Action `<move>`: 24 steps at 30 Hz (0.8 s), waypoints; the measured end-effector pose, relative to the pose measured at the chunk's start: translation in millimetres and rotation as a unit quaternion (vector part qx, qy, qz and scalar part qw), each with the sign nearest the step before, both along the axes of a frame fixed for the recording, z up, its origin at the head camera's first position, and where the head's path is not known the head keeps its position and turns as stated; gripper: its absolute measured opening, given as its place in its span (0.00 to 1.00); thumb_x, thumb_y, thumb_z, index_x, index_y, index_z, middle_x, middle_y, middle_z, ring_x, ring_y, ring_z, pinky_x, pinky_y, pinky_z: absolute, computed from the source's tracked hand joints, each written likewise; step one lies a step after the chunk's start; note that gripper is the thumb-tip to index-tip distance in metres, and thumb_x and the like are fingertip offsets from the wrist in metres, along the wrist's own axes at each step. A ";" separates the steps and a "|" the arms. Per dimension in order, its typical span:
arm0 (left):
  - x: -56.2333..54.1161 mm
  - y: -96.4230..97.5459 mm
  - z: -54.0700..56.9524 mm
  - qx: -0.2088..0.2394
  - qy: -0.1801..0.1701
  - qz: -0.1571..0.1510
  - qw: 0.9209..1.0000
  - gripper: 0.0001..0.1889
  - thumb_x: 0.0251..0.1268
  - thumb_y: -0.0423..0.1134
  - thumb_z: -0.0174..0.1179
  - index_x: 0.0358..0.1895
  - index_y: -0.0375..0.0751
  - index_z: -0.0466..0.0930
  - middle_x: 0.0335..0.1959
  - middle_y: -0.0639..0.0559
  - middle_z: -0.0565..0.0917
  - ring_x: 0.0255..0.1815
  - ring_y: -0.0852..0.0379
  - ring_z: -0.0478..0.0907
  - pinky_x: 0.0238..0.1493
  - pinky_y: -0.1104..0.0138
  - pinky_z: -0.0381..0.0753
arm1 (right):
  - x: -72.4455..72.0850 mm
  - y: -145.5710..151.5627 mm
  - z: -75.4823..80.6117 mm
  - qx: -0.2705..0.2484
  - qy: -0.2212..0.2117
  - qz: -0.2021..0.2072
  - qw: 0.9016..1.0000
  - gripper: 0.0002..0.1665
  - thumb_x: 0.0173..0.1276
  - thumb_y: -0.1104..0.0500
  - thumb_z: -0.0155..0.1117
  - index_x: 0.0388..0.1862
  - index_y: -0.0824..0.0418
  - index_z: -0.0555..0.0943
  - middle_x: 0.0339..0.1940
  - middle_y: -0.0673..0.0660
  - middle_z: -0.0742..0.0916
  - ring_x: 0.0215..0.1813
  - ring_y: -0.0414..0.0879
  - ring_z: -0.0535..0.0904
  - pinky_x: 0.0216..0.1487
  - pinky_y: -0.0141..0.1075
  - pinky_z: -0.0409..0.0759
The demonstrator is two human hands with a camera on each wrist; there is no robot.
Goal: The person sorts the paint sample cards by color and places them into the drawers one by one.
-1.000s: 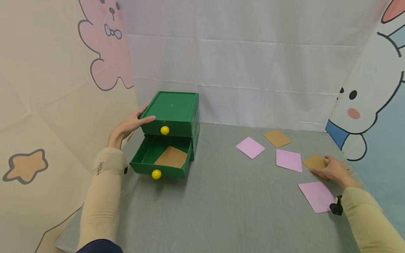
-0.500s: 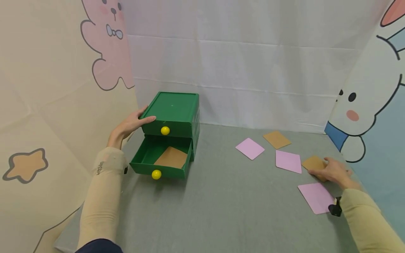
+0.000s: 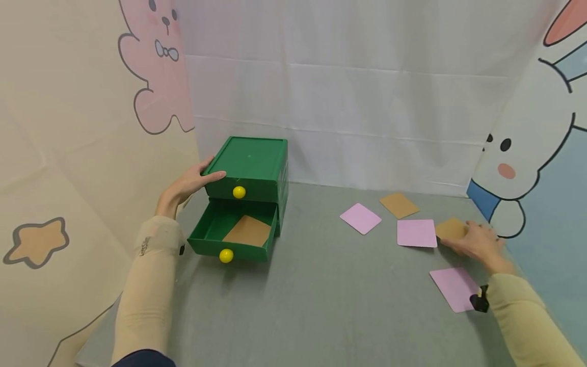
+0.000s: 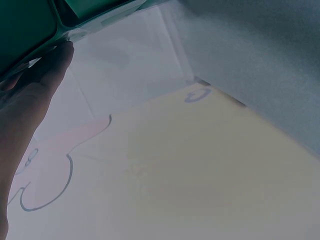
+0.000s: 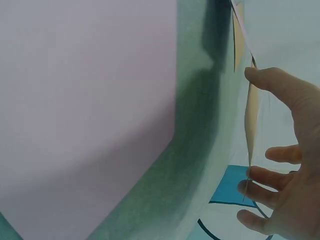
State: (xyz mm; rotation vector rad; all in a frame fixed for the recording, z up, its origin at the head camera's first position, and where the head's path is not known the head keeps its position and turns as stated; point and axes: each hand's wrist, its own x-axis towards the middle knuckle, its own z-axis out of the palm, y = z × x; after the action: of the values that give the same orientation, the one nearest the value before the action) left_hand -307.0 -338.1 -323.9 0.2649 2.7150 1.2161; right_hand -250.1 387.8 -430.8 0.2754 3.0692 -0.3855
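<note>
In the head view my right hand (image 3: 479, 244) holds a tan square card (image 3: 451, 229) by its edges at the far right. The right wrist view shows that card (image 5: 251, 117) edge-on, slightly bowed between thumb and fingers. A pink card (image 3: 416, 233) lies just left of the thumb, with a dark shadow along its near edge. My left hand (image 3: 185, 184) rests on the left front corner of a green drawer cabinet (image 3: 249, 157), its thumb straight along the top edge. The lower drawer (image 3: 208, 224) is pulled out and contains a tan card (image 3: 248, 231).
Another pink card (image 3: 361, 218) and a tan card (image 3: 399, 205) lie farther back on the grey table (image 3: 330, 300). One more pink card (image 3: 454, 288) is near my right wrist, partly covered by the wrist camera. A white cloth wall (image 3: 348, 102) stands behind.
My right hand has moved slightly left and away from me, bringing the tan card up off the table beside the pink card. That pink card has turned a little. The left hand keeps its place.
</note>
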 end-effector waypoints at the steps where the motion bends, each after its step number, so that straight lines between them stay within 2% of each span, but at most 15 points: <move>1: -0.2 0.0 -0.5 0.002 0.000 0.000 1.000 0.48 0.67 0.62 0.52 0.78 0.58 0.29 0.80 0.48 0.33 0.81 0.40 0.32 0.73 0.35 0.41 | -0.2 -0.1 1.2 0.000 -0.002 -0.004 1.000 0.64 0.55 0.30 0.63 0.67 0.82 0.56 0.60 0.88 0.62 0.59 0.83 0.56 0.54 0.79 0.52; 7: -1.1 1.9 -1.2 0.006 -0.001 0.003 1.000 0.48 0.66 0.63 0.52 0.78 0.56 0.29 0.80 0.48 0.34 0.81 0.40 0.33 0.74 0.36 0.42 | 1.2 8.0 4.1 -0.004 -0.010 -0.004 1.000 0.63 0.55 0.33 0.65 0.63 0.85 0.56 0.57 0.89 0.62 0.57 0.85 0.55 0.52 0.80 0.53; 12: 0.2 2.1 -1.5 0.016 -0.001 0.003 1.000 0.48 0.67 0.62 0.52 0.78 0.56 0.30 0.80 0.49 0.33 0.81 0.41 0.32 0.74 0.36 0.41 | 4.0 6.7 5.7 0.001 0.003 0.006 1.000 0.62 0.56 0.31 0.63 0.63 0.83 0.58 0.55 0.88 0.63 0.55 0.84 0.57 0.47 0.77 0.57; 17: 0.7 2.3 -1.4 0.018 0.001 0.003 1.000 0.47 0.68 0.61 0.52 0.78 0.56 0.30 0.80 0.48 0.33 0.81 0.41 0.32 0.74 0.35 0.41 | 3.2 -18.4 14.7 0.003 0.049 0.047 0.998 0.61 0.57 0.29 0.61 0.66 0.80 0.61 0.58 0.84 0.67 0.58 0.78 0.62 0.50 0.73 0.61; 24: -1.3 3.2 -2.8 0.013 -0.003 0.006 1.000 0.48 0.67 0.62 0.52 0.78 0.56 0.29 0.80 0.49 0.33 0.81 0.42 0.32 0.74 0.36 0.41 | 4.5 -72.1 31.3 -0.007 0.115 0.108 0.987 0.57 0.56 0.30 0.64 0.66 0.75 0.64 0.60 0.80 0.71 0.59 0.75 0.65 0.51 0.70 0.62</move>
State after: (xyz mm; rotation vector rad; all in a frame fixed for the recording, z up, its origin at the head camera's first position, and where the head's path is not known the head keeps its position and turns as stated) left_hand -308.3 -334.9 -326.7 0.2485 2.7014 1.2553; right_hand -245.5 315.7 -399.5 -0.1122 3.2719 -0.4580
